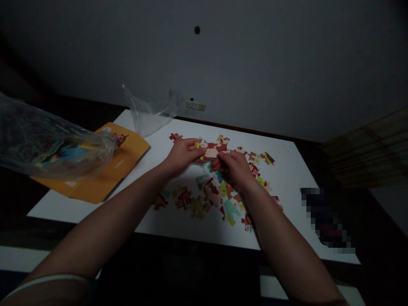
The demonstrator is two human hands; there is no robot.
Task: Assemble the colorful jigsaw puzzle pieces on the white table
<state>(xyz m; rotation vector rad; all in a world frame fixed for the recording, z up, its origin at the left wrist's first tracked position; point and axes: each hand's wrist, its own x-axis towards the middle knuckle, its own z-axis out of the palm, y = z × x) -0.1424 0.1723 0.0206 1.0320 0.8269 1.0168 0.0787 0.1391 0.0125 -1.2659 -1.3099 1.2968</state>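
Puzzle pieces (211,151), seemingly joined, held above middle of worktop (293,191). Left hand (186,153) and right hand (235,168): each grip pinching pieces. Loose pieces (213,195) scattered toward near edge, mostly unjoined, apparently; little looks assembled. Clear bag (25,140) at left edge.

Puzzle pieces (212,194) lying mid on table (296,182); folder (124,163) lying left, plastic bag (22,140) overlapping it; second bag (151,120) sitting behind folder, near far edge; pixelated item (325,223) lying at right edge; wall sockets (195,105) sitting behind table.
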